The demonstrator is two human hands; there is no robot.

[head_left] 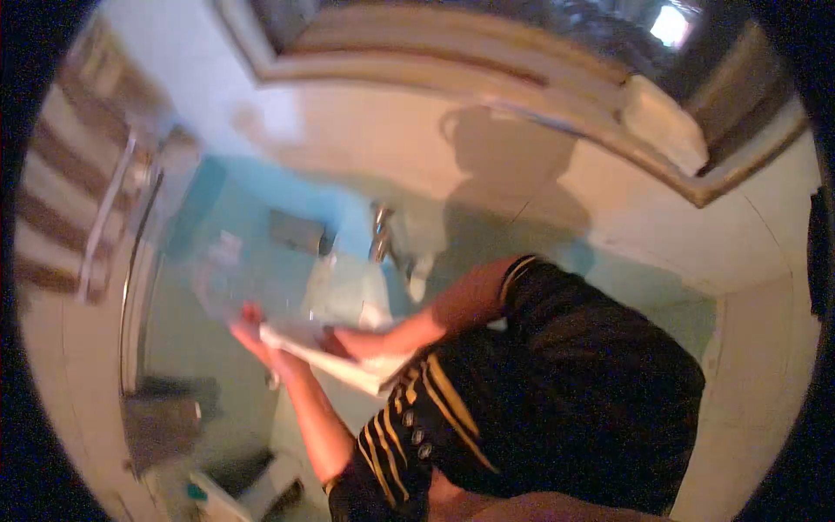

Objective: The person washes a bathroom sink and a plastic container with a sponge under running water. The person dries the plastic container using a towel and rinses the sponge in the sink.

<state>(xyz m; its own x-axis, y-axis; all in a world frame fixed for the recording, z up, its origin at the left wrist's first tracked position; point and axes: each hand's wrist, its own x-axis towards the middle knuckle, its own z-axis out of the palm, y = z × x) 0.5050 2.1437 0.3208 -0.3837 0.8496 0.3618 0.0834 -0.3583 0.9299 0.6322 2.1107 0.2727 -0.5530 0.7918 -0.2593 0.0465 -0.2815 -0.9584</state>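
Pale wall (365, 130), metal faucet (380, 230), white sink (341, 285), left hand (250, 331), right hand (352, 343) nearby

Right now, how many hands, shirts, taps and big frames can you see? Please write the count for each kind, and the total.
Hands: 2 (left hand, right hand)
Shirts: 1 (dark shirt)
Taps: 1 (tap)
Big frames: 1 (frame, at the top)
Total: 5
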